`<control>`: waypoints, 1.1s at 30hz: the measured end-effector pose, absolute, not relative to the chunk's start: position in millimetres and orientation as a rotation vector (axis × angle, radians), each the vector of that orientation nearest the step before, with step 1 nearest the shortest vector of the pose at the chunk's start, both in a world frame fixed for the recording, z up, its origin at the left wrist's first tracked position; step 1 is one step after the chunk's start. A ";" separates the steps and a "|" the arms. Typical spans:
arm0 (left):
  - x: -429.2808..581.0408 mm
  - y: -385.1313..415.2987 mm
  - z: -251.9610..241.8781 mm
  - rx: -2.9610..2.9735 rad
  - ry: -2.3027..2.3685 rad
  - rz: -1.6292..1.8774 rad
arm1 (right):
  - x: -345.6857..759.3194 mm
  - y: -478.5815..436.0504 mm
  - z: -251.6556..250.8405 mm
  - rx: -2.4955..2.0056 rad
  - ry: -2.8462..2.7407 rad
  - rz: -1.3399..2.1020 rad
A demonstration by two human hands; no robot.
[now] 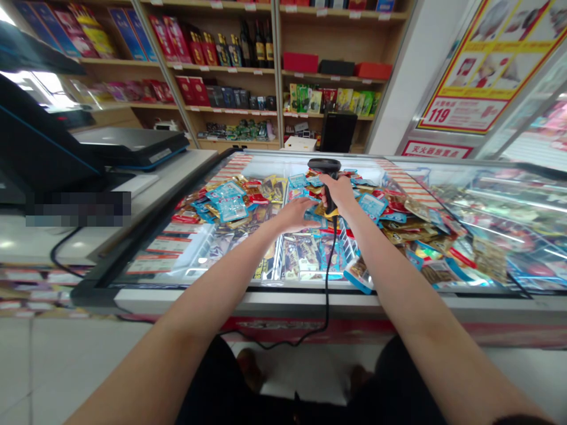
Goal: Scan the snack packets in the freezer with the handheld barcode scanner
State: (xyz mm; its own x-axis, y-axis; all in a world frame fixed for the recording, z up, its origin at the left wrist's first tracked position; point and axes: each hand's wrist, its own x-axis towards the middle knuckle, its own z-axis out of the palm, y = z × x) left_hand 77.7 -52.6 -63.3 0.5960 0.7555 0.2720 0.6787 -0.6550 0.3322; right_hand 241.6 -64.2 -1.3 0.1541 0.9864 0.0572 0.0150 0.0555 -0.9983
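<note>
**Right hand (340, 193) holding scanner (325, 166) over packets (231, 203)**

The right grip is wrapping firmly around the black scanner's handle. The left hand (296, 216) is hovering just beside it, its grip standing loosely open, holding nothing visible; whether its fingers are touching packets underneath, I cannot tell. The scanner's cord (328, 277) is hanging over the front edge of the glass-topped display case (283, 297), where packets are lying heaped on both sides.

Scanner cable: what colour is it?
The cable is black, best seen in the head view.
</note>
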 end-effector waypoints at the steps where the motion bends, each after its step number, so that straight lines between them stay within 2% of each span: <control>1: 77.1 -52.1 -64.2 2.637 1.269 0.579 | 241.2 -65.3 -0.6 -1.248 -1.127 1.043; 8: 58.1 -35.3 -68.2 2.409 1.910 0.799 | 239.2 -69.5 1.6 -1.249 -1.138 1.046; 14: 50.0 -18.2 -72.8 2.343 1.826 0.786 | 238.9 -67.4 -0.3 -1.230 -1.137 1.048; 19: 48.4 -4.6 -71.4 2.294 1.541 0.973 | 239.4 -66.9 -1.4 -1.223 -1.144 1.047; 23: 53.0 -2.3 -73.6 2.162 1.706 1.112 | 240.5 -66.4 -2.5 -1.237 -1.148 1.050; 29: 61.2 -5.7 -74.3 2.058 1.912 1.002 | 240.8 -61.5 -5.9 -1.275 -1.207 1.028; 33: 63.3 -7.3 -67.2 1.995 1.950 1.078 | 239.8 -60.1 -8.1 -1.259 -1.197 1.011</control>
State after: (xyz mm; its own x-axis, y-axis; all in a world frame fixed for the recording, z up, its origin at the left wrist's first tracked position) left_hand 63.3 -7.3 -67.2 -0.1033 0.9192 0.3800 0.8108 -0.1435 0.5675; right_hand 239.8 -60.1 -8.1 0.1336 0.9869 0.0901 0.0766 0.0803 -0.9938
